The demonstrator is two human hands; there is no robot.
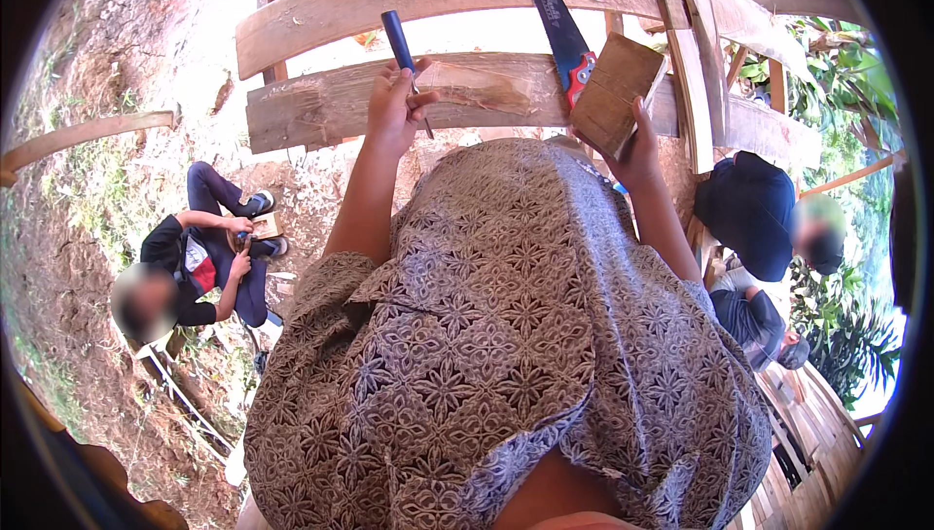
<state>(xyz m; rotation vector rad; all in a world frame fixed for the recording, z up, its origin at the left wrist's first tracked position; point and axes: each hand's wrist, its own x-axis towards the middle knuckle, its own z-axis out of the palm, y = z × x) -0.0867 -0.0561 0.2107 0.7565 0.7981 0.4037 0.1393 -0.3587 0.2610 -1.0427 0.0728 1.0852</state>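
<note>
Clasping: left grip [392, 107] one blue-handled tool [396, 38], right grip [638, 152] one block [620, 87]; one saw [555, 24]

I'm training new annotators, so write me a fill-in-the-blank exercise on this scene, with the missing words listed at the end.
1. The person's left hand holds a slim tool whose handle is coloured ____.
2. The person's right hand holds a block made of ____.
3. Close to that block is a hand saw whose handle is mainly coloured ____.
4. A seated co-worker in dark trousers is at the ____ side of the picture.

Missing words: dark blue; wood; red; left.
</note>
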